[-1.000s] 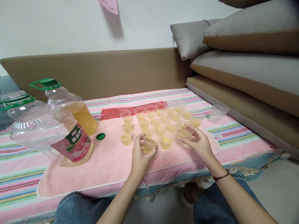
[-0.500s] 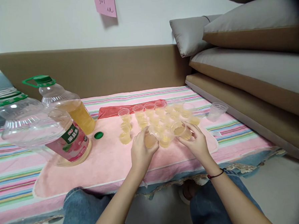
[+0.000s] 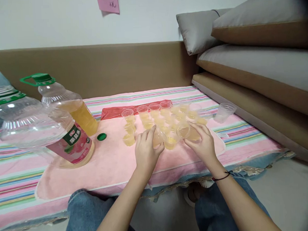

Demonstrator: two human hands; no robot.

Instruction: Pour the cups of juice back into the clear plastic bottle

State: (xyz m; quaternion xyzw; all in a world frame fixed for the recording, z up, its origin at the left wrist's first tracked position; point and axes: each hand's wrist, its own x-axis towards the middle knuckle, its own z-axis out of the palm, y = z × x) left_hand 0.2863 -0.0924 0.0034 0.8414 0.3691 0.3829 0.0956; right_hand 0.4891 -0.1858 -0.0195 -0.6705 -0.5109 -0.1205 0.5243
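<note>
Left hand point(image 3: 147, 150): thumb and fingers part-way open, curled about one clear cup point(image 3: 157, 137); grasp closed on its side. Right hand point(image 3: 200, 142): fingers likewise bent around a second cup point(image 3: 193, 132). Both cups are tilted inward, mouths facing one another, above the near edge of the cup cluster point(image 3: 166, 120). One standing cup point(image 3: 170, 143) sits between them; contact with it cannot be judged.

Counts: held cups, 2; large bottles, 2, one uncapped point(image 3: 75, 143), one capped point(image 3: 84, 117); loose green cap point(image 3: 101, 137), 1; separate cup at far right point(image 3: 224, 112), 1; red plastic sheet point(image 3: 112, 112), 1. Clustered cups overlap too much for a sure total; yellow liquid shows in many.

Versus 1.0 s ago: the left-hand cup, then lower, is now raised and tipped right; the right-hand cup now leans left. Loose cap remains on the pink mat point(image 3: 95, 180).
</note>
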